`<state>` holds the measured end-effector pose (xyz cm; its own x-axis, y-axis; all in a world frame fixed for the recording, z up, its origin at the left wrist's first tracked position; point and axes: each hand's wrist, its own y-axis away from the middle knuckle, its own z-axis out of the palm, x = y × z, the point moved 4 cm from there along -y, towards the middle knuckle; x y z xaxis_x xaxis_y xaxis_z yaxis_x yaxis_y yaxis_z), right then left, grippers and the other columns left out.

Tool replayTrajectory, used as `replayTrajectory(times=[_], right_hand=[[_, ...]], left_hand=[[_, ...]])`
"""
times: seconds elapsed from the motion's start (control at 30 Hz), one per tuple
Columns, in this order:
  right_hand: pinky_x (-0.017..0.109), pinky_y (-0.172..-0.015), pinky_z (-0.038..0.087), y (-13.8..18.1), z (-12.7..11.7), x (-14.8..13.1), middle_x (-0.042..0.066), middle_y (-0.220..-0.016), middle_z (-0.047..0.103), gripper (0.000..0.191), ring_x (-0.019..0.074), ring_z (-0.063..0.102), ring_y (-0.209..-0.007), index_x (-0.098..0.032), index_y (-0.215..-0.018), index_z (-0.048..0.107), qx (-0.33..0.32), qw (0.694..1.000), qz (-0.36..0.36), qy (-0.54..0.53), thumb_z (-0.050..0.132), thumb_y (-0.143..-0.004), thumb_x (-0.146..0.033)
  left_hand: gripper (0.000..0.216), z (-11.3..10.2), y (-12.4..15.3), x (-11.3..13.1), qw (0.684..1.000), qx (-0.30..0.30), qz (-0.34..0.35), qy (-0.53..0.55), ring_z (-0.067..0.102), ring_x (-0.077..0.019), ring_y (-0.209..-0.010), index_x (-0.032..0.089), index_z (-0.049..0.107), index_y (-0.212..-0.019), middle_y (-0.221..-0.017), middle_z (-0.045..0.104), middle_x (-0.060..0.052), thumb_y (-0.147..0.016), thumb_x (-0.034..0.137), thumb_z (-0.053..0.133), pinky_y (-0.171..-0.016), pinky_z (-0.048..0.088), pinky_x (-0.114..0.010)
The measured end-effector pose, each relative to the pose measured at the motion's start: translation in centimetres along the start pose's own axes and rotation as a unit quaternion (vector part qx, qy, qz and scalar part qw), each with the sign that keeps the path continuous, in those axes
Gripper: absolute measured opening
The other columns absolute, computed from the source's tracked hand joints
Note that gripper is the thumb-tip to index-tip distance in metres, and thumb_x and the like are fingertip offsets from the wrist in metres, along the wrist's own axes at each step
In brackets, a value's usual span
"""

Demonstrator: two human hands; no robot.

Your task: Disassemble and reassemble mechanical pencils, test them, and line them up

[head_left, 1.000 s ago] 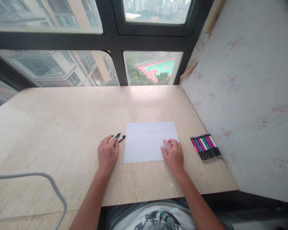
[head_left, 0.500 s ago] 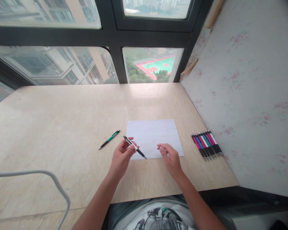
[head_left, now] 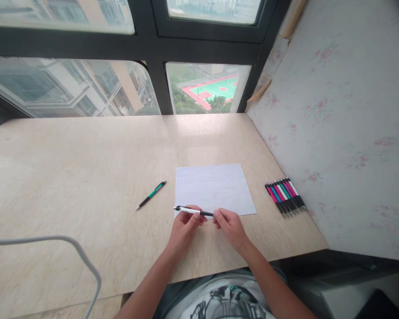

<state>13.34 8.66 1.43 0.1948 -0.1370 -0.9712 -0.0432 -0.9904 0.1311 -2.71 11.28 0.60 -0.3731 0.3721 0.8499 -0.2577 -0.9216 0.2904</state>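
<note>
My left hand [head_left: 185, 225] and my right hand [head_left: 229, 224] both pinch a white and black pen [head_left: 192, 211], held level just above the near edge of a white sheet of paper [head_left: 213, 188]. The left fingers grip its middle and the right fingers grip its right end. The sheet lies flat on the beige marble-look table [head_left: 86, 164], with faint writing along its top lines. A green and black pen [head_left: 150, 195] lies alone on the table to the left of the sheet.
A row of several pens [head_left: 285, 195] in pink, blue, green and white lies at the right by the flowered wall [head_left: 335, 110]. A white wire frame [head_left: 69, 248] curves over the near left. Windows [head_left: 86, 84] line the table's far edge.
My left hand lifted the white pen from beside the green one and brought it right, over the sheet's near edge. My right hand left the paper and took hold of the pen's end.
</note>
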Motion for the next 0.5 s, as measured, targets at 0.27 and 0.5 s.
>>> replayTrajectory(times=[0.27,0.5], right_hand=[[0.024,-0.053,0.034,0.0,-0.3,0.7,-0.003,-0.054,0.047,0.05,0.0119,0.044,-0.052,-0.019,-0.061,0.052,0.035,0.999,0.019,-0.014,0.042,-0.093,-0.055],[0.024,-0.052,0.031,0.5,0.0,0.0,-0.004,-0.052,0.045,0.048,0.0115,0.042,-0.052,-0.018,-0.059,0.054,0.026,0.999,-0.006,0.043,0.044,-0.093,-0.049]], left_hand=[[0.027,0.5,0.6,-0.6,0.998,-0.03,-0.015,-0.057,0.066,-0.0189,-0.073,0.017,0.068,-0.098,-0.08,0.074,-0.008,-0.077,0.034,0.073,-0.069,0.049,-0.029],[0.026,0.6,0.8,-1.4,0.999,-0.016,-0.028,-0.04,0.065,-0.0165,-0.069,0.016,0.07,-0.092,-0.074,0.073,-0.007,-0.076,0.036,0.074,-0.063,0.047,-0.026]])
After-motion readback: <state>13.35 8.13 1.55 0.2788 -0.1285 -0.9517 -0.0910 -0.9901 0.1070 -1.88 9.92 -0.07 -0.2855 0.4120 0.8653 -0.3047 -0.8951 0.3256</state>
